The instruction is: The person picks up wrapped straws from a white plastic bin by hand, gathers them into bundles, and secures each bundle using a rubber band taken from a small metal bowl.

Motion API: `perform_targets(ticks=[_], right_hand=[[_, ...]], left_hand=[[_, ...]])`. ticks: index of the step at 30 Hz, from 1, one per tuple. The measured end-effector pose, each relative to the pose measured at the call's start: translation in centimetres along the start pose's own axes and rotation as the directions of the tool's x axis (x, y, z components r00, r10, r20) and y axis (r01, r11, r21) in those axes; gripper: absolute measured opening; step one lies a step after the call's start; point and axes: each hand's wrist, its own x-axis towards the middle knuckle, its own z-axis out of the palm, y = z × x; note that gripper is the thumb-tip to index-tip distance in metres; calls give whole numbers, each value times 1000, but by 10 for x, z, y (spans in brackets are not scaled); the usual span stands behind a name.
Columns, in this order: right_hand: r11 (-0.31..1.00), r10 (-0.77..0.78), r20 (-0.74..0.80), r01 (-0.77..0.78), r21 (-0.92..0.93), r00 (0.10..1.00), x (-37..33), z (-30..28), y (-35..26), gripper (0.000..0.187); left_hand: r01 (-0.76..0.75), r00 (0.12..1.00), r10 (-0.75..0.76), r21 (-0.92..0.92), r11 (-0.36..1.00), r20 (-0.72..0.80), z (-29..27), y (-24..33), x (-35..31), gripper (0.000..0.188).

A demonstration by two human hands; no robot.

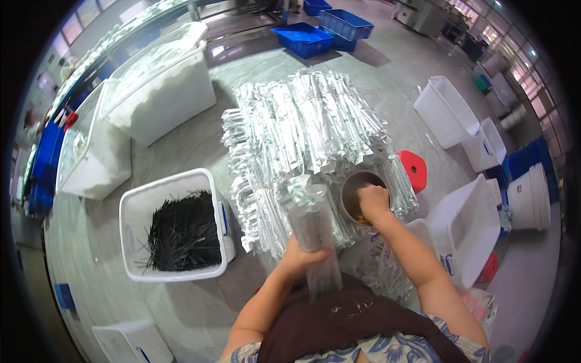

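My left hand [301,259] is wrapped round the lower part of a bundle of long, clear-and-white plastic packets [310,224], which stands upright in front of my apron. My right hand [374,198] reaches down into a round bowl [346,196] with a brown inside. Its fingers look closed, and what they grip is hidden. Small yellow rubber bands [362,218] lie at the bottom of the bowl. Just beyond both hands rises a big stack of similar bundled packets [296,124], silvery white with green print; the bowl sits against its near right side.
On the left stands a white bin [130,236] holding thin black strips [184,233]. Large white tubs [163,103] line the far left. Blue crates [302,39] sit at the back. To the right are a red stool [413,172], white bins [445,112] and a white bucket [528,196].
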Motion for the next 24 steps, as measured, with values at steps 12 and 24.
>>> perform_targets(ticks=[12,24], right_hand=[[662,-21,-318,252,706,948,-29,-21,30,19],[381,227,-380,277,882,897,-108,-71,42,21]], left_hand=[[-104,993,113,166,981,-44,67,6,19,51],[-191,971,210,157,969,-111,129,-41,53,38]])
